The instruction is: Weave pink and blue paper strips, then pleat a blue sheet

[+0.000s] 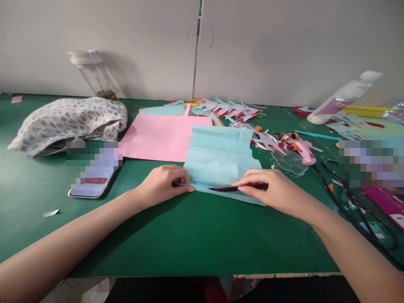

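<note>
A light blue sheet of paper (217,151) lies on the green table in front of me, its near edge folded into a narrow strip. My left hand (168,181) is closed at the sheet's lower left corner, thumb and fingers pinching the folded edge. Something dark shows under its fingers, too hidden to name. My right hand (263,185) grips a slim black and red craft knife (224,188). Its pointed end aims left and lies along the fold. Partly beneath the blue sheet is a pink sheet (158,136).
A phone (93,176) and a patterned cloth bag (72,120) sit left, before a clear tumbler (94,75). Paper strips (227,110) lie at the back. Right are a pink glue gun (304,151) with a black cord, a clear flower-shaped dish (288,163) and a tilted bottle (344,99).
</note>
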### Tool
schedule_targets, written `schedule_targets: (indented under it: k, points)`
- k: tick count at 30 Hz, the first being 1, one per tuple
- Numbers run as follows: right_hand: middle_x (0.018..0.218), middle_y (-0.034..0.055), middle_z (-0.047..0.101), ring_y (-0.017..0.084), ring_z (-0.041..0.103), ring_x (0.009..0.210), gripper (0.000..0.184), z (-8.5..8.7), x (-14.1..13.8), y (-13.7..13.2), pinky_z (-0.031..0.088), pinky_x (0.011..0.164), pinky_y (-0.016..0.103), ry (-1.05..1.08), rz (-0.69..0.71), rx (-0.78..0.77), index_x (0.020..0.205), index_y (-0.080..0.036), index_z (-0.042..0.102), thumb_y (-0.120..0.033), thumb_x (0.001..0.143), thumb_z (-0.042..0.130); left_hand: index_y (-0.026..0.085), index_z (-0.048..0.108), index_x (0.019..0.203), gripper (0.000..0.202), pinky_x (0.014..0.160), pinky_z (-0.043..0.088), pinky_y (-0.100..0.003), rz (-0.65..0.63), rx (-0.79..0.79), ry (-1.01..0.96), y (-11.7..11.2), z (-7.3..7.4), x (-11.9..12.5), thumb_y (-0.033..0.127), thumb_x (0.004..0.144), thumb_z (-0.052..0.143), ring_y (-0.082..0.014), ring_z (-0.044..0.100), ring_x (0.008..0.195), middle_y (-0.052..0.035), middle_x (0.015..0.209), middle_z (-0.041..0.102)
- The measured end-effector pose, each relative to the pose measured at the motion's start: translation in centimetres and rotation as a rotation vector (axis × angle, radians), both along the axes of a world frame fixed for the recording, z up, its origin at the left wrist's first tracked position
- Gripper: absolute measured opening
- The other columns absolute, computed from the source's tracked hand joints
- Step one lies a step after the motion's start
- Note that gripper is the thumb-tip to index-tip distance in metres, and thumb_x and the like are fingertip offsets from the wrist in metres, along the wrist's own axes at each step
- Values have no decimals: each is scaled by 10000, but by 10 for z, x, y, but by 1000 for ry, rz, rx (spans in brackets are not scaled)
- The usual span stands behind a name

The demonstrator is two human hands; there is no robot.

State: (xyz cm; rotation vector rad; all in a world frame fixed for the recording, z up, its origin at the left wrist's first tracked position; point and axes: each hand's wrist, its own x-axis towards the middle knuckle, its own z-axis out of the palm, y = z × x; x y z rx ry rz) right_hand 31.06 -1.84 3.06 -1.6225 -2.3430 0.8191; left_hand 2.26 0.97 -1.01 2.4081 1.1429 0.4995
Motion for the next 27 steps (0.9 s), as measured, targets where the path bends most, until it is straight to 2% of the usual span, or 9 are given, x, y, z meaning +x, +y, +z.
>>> schedule_targets:
  k: [5,9,12,15,18,23,27]
  points:
    - [797,36,632,123,516,569,281,8,28,4,358,496,256,-63,6,-45,908,-275,721,-439,833,506,196,590,736,215,555,379,-204,4,-19,-2,0,0,0,405,783,606,-87,506,617,34,708,584]
    - [852,43,637,170,571,689,257,12,51,4,414,590,295,-89,22,-102,882,-285,722,-446,818,532,193,590,730,223,557,375,-203,13,-28,2,0,1,1,410,783,602,-87,506,619,33,711,583]
    - [830,36,630,173,562,678,242,14,58,1,408,590,305,-62,-7,-69,840,-288,719,-461,801,553,195,589,729,223,552,368,-202,16,-31,0,0,1,1,411,780,605,-88,507,623,34,712,583]
    - [814,30,618,160,533,643,237,14,47,-1,381,557,299,28,-97,112,862,-287,709,-461,799,560,197,590,736,220,552,365,-203,8,-24,-8,0,0,0,412,782,604,-87,505,626,34,715,582]
    - [819,26,612,145,512,618,230,9,22,-3,359,527,287,95,-126,238,886,-280,704,-432,819,545,198,590,737,222,553,363,-201,8,-22,-6,0,-1,0,415,783,601,-84,500,620,36,714,578]
    - [829,15,623,121,497,581,235,-6,-19,-8,369,525,270,112,-62,199,910,-273,700,-362,868,487,197,595,747,222,542,353,-198,-1,5,-6,1,-2,-1,415,789,593,-86,507,630,32,712,578]
    - [814,8,623,110,490,551,238,-11,-28,-12,368,506,264,99,-46,129,916,-280,699,-341,875,473,196,593,747,227,540,351,-198,-11,25,-14,1,-3,-1,419,791,590,-88,508,630,31,708,577]
